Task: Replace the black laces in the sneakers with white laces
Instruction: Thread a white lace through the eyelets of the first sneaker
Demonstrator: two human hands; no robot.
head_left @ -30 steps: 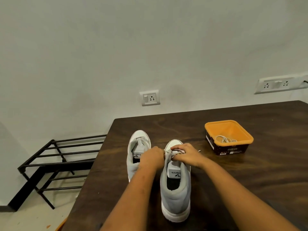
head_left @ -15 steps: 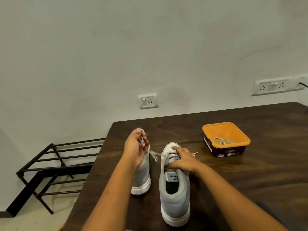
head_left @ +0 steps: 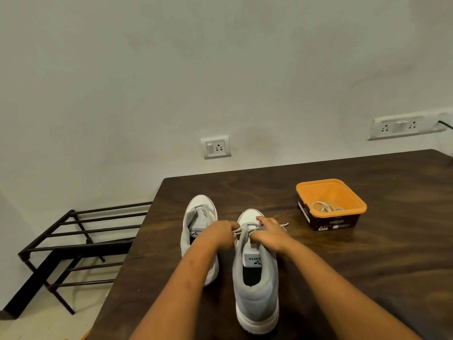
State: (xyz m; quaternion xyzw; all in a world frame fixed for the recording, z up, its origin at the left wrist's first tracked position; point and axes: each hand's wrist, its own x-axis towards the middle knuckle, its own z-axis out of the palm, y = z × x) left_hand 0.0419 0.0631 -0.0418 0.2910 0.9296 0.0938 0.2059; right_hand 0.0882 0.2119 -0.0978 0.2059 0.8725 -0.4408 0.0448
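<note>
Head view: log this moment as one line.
step: lacing near sneaker | left hand: pinches lace | right hand: holds lace by tongue | far sneaker: no lace seen | tub: spare lace inside

The left sneaker [head_left: 199, 212] and the right sneaker [head_left: 255, 295], both grey with white soles, were stood upright side by side on the table [head_left: 367, 266], toes pointed away. A white lace [head_left: 239, 230] was threaded across the right sneaker's front eyelets. A second white lace [head_left: 324, 207] was coiled in the orange tub [head_left: 304, 190].
</note>
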